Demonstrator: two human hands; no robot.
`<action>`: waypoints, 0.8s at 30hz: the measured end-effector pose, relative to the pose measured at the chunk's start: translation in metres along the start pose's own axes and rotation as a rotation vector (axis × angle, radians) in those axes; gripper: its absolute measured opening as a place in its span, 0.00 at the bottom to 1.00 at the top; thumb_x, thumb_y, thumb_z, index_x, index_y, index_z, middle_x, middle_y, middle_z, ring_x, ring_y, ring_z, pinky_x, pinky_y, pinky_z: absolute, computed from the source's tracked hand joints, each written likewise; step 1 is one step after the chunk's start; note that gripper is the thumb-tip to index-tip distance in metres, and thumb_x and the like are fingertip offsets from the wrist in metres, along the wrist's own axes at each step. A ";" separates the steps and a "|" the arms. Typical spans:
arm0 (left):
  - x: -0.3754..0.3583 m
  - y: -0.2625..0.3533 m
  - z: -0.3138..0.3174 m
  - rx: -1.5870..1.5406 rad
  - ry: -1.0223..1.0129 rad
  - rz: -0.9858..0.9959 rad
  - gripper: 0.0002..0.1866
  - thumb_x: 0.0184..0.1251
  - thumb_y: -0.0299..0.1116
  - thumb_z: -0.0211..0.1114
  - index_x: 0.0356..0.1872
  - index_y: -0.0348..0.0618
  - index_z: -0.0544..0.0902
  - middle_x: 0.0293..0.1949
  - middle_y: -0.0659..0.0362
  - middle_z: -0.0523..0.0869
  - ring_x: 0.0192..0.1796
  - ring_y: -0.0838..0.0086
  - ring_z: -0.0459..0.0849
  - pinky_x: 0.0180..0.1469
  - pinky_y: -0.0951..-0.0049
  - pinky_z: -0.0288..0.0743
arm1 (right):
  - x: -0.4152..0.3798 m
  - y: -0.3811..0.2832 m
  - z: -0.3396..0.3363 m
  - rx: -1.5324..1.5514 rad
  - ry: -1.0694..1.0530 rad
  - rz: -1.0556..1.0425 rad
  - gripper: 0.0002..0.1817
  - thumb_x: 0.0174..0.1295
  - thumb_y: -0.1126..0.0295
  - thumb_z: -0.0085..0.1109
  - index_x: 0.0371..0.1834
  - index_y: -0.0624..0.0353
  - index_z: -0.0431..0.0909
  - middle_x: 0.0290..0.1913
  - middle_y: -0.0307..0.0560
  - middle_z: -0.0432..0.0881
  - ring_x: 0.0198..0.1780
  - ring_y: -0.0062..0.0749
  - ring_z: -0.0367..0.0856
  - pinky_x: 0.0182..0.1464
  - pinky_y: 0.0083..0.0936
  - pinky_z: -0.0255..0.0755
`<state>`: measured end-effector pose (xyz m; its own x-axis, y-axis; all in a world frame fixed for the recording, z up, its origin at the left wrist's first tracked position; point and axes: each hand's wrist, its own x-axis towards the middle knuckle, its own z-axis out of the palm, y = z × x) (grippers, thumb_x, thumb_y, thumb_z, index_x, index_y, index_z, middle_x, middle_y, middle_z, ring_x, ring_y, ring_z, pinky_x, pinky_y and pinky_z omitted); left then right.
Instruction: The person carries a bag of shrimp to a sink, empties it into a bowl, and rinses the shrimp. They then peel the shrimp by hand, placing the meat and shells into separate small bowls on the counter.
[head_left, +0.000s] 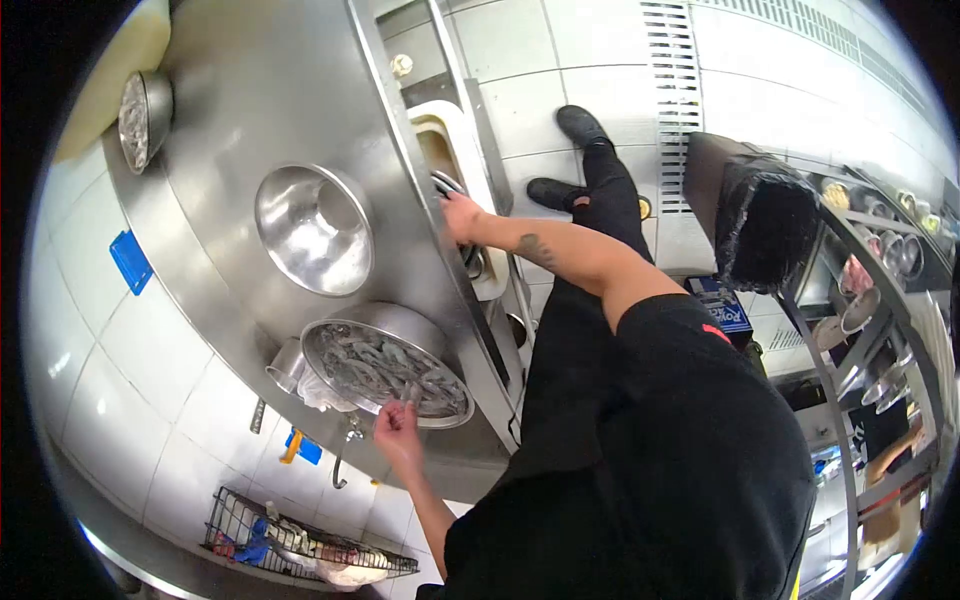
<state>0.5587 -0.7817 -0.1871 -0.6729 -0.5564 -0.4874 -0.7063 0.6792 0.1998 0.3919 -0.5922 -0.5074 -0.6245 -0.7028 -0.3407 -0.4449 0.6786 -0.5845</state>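
A round steel tray (445, 408) heaped with grey raw shrimp (375, 365) stands on the steel counter (230, 100). My left hand (398, 432) is at the tray's near rim, fingers pinched on one shrimp. My right hand (461, 216) reaches under the counter's edge into a beige tub (432, 118). Its fingers curl over the rim of a steel bowl (447, 186) there. What lies deeper in the tub is hidden.
An empty steel mixing bowl (315, 228) and a smaller filled bowl (145, 118) stand on the counter. A black-lined bin (765, 225) and a rack of bowls (870, 300) are behind me. A wire basket (300, 545) hangs on the tiled wall.
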 end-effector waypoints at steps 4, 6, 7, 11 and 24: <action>-0.018 -0.002 0.003 0.109 0.085 0.052 0.11 0.61 0.30 0.72 0.41 0.37 0.82 0.26 0.67 0.80 0.29 0.84 0.75 0.34 0.83 0.70 | 0.038 -0.028 0.057 -0.266 -0.252 0.007 0.21 0.62 0.52 0.57 0.56 0.44 0.81 0.62 0.40 0.77 0.68 0.35 0.64 0.66 0.53 0.50; -0.030 0.001 0.002 -0.041 0.077 0.056 0.10 0.60 0.29 0.72 0.40 0.36 0.83 0.29 0.62 0.83 0.30 0.83 0.78 0.33 0.82 0.72 | 0.039 -0.026 0.078 -0.230 -0.195 -0.013 0.20 0.62 0.53 0.57 0.55 0.45 0.81 0.60 0.40 0.78 0.66 0.34 0.65 0.65 0.50 0.52; -0.034 0.004 0.002 -0.049 0.112 0.005 0.11 0.60 0.29 0.72 0.40 0.36 0.83 0.29 0.60 0.84 0.30 0.82 0.79 0.34 0.81 0.73 | 0.038 -0.027 0.084 -0.216 -0.182 -0.031 0.19 0.63 0.54 0.57 0.55 0.46 0.81 0.60 0.40 0.78 0.65 0.34 0.66 0.64 0.49 0.53; -0.050 -0.020 0.005 -0.195 0.151 -0.112 0.12 0.61 0.30 0.71 0.41 0.34 0.83 0.31 0.59 0.85 0.32 0.80 0.81 0.36 0.80 0.75 | 0.032 -0.008 0.092 -0.120 -0.174 -0.049 0.18 0.64 0.57 0.57 0.53 0.49 0.81 0.56 0.41 0.80 0.61 0.33 0.69 0.61 0.44 0.57; -0.070 -0.042 0.016 -0.431 0.301 -0.032 0.11 0.59 0.27 0.71 0.40 0.33 0.82 0.30 0.59 0.84 0.33 0.78 0.81 0.39 0.76 0.75 | 0.003 -0.009 0.066 1.351 0.389 -0.079 0.12 0.67 0.65 0.57 0.48 0.59 0.82 0.45 0.42 0.84 0.47 0.29 0.78 0.52 0.28 0.71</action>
<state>0.6387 -0.7637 -0.1750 -0.6383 -0.7294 -0.2460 -0.7110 0.4362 0.5516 0.4363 -0.6143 -0.5519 -0.8610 -0.4751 -0.1814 0.3258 -0.2414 -0.9141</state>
